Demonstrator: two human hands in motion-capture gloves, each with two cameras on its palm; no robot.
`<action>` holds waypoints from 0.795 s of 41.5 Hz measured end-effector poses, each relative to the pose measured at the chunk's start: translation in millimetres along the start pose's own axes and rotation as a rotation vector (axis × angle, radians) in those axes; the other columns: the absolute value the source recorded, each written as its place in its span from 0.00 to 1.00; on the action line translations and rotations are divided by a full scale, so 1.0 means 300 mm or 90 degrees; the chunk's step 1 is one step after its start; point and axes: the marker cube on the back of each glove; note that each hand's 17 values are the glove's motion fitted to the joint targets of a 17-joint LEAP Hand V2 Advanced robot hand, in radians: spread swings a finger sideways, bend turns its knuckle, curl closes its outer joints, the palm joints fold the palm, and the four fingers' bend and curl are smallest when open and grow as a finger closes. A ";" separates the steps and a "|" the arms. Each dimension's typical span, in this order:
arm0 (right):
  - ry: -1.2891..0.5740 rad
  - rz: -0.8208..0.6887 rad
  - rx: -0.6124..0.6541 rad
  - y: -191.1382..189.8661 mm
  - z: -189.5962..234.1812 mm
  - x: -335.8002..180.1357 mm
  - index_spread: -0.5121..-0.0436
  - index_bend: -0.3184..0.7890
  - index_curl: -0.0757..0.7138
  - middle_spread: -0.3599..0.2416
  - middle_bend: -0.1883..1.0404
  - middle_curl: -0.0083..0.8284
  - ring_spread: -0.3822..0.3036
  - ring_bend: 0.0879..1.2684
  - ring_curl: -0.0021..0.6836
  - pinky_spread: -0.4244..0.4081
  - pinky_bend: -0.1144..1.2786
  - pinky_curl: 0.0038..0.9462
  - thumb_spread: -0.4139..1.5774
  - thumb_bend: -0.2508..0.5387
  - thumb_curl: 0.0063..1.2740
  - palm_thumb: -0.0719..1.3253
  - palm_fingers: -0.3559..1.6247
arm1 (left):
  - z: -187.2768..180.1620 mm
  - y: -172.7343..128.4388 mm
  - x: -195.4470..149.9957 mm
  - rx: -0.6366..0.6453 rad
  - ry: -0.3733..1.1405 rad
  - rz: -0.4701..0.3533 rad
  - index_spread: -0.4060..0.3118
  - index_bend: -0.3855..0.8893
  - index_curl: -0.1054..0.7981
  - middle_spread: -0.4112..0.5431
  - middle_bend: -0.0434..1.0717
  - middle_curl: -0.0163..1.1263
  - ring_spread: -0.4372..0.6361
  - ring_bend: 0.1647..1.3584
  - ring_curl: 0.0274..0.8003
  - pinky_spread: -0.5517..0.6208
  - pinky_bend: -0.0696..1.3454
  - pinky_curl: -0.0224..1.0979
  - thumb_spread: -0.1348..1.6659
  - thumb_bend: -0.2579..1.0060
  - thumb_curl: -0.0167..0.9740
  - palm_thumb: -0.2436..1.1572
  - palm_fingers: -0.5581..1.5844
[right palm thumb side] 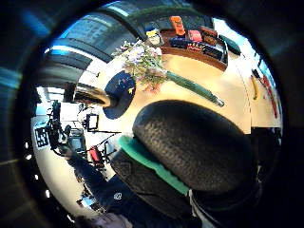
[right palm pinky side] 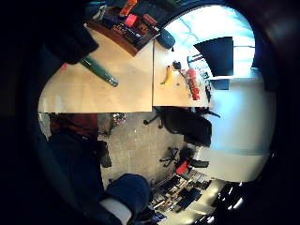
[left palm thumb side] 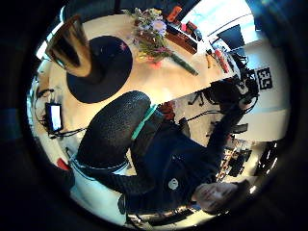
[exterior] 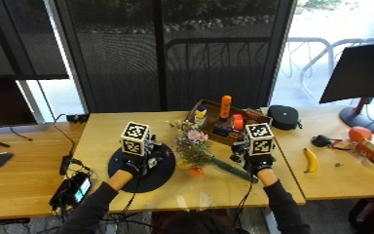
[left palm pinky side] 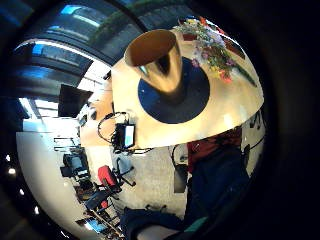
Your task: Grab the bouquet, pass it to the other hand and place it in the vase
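Both gloved hands hover empty, fingers hidden, so the right hand (exterior: 260, 163) should close around the bouquet (exterior: 196, 151) stems, not blooms, before passing toward the left hand (exterior: 134, 165) by the vase (left palm pinky side: 160, 62).

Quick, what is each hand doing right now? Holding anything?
Left hand: above the dark mat beside the vase, holding nothing; open or closed cannot be told.
Right hand: above the bouquet stem, holding nothing; open or closed cannot be told.

Glossy, metallic-looking vase (left palm pinky side: 159, 62) on a matt dark mat (exterior: 161, 170); smooth pale wooden table (exterior: 174, 192)
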 end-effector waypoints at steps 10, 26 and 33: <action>-0.007 -0.014 0.010 -0.016 -0.019 -0.022 0.36 0.40 0.22 0.50 0.34 0.19 0.53 0.29 0.25 0.63 0.36 0.19 0.65 0.41 0.05 0.17 0.32 | -0.004 0.016 -0.014 -0.008 0.017 -0.007 0.55 0.42 0.24 0.70 0.18 0.08 0.67 0.34 0.19 0.77 0.32 0.16 0.54 0.24 0.12 0.28 0.31; -0.040 0.021 0.015 -0.053 -0.084 -0.031 0.29 0.38 0.28 0.48 0.42 0.33 0.50 0.36 0.33 0.64 0.34 0.25 0.77 0.32 0.10 0.17 0.37 | 0.024 0.015 0.022 -0.009 0.060 0.010 0.55 0.42 0.34 0.73 0.20 0.15 0.71 0.40 0.26 0.81 0.34 0.23 0.65 0.19 0.21 0.29 0.30; -0.054 0.082 -0.014 -0.130 -0.100 0.010 0.32 0.38 0.30 0.47 0.42 0.37 0.49 0.36 0.37 0.65 0.37 0.29 0.77 0.31 0.13 0.19 0.39 | 0.024 0.039 0.055 -0.003 0.057 0.032 0.55 0.42 0.36 0.74 0.20 0.17 0.71 0.41 0.27 0.82 0.34 0.25 0.66 0.19 0.23 0.28 0.29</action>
